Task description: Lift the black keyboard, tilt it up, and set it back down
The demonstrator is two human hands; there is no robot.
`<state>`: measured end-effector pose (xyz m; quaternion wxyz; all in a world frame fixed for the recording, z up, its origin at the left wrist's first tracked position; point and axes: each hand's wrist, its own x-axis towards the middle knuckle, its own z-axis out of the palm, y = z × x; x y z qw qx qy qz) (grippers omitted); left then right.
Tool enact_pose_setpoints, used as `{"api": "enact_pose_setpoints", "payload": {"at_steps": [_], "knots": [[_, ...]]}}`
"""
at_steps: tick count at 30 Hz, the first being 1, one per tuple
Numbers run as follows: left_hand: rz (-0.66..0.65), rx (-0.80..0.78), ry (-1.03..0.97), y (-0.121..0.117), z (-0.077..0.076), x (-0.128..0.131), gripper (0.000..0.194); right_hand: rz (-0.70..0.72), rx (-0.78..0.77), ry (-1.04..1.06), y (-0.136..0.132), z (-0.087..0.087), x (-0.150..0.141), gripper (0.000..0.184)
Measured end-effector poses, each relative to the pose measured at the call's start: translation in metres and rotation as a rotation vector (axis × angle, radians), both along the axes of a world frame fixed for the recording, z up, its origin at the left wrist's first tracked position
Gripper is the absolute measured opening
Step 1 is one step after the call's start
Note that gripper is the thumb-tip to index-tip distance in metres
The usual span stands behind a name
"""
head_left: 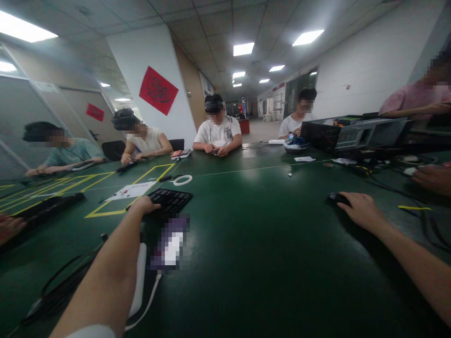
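My left hand is at the left end of a black tray divided into small compartments. Its thumb lies over the near edge, and the other fingers are hidden behind the hand. Far to the right, my right hand is closed around a small, rounded black object on the table, which looks like a computer mouse. Just in front of the tray lies a phone, blurred out, with a white cable running from its lower end.
The green table carries a white ring, a paper sheet, yellow tape outlines and black cables. An opened computer case stands at back right. Several other people sit around, including one in a white shirt opposite.
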<state>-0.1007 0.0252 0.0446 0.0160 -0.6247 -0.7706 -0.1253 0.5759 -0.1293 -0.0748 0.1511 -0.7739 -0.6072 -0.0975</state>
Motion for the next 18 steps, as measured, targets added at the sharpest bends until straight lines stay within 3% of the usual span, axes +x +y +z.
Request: {"api": "enact_pose_setpoints", "payload": {"at_steps": [5,8,10,12,14,18], "knots": [[0.071,-0.1,-0.04,-0.002,0.023,0.03,0.029,0.085,0.07,0.173,0.007,0.009,-0.011,0.041],[0.02,0.08,-0.296,-0.012,0.044,0.08,0.025,0.203,0.116,0.4,0.016,0.026,-0.046,0.04],[-0.132,0.196,-0.577,-0.027,0.05,0.126,0.027,0.31,0.115,0.592,0.019,0.04,-0.083,0.043],[-0.309,0.196,-0.867,-0.048,0.045,0.176,0.033,0.407,0.078,0.797,0.018,0.051,-0.125,0.049],[-0.455,0.135,-1.064,-0.071,0.029,0.222,0.042,0.482,0.052,0.954,0.014,0.058,-0.162,0.05],[-0.568,0.042,-1.19,-0.107,-0.018,0.279,0.034,0.712,0.051,1.182,0.005,0.05,-0.203,0.047]]}}
